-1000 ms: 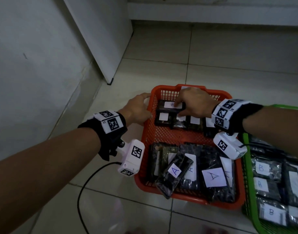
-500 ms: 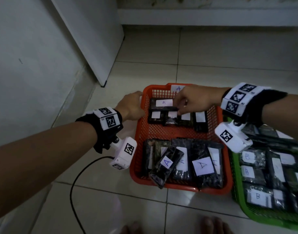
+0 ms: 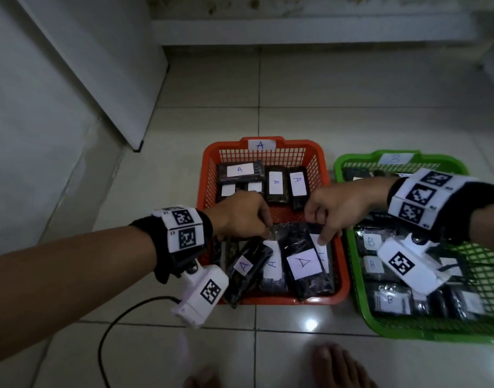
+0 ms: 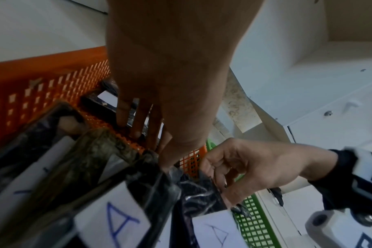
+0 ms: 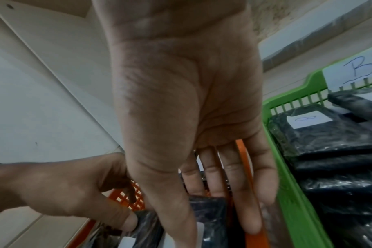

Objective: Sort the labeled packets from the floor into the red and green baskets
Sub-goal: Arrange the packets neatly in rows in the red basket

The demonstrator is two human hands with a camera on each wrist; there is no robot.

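The red basket [image 3: 296, 143], tagged A, holds two rows of black packets with white A labels. The green basket [image 3: 436, 336] to its right, tagged B, holds packets marked B [image 3: 391, 301]. Both hands are at the far edge of the front row in the red basket. My left hand [image 3: 268, 232] [image 4: 159, 151] pinches the top left corner of a large black packet labelled A [image 3: 304, 263] [image 4: 202, 198]. My right hand [image 3: 321, 233] [image 5: 202, 201] pinches the same packet's top right edge, thumb in front and fingers behind. The packet [image 5: 206, 211] lies on other A packets.
A white panel [image 3: 100, 65] leans along the left wall. A black cable [image 3: 114, 326] runs over the floor tiles left of the red basket. Bare feet [image 3: 343, 368] show at the bottom edge. A low white ledge crosses the back.
Both hands came back from the rear row of the red basket to the front row. The left hand left the basket's left rim and now holds the packet with the right hand.
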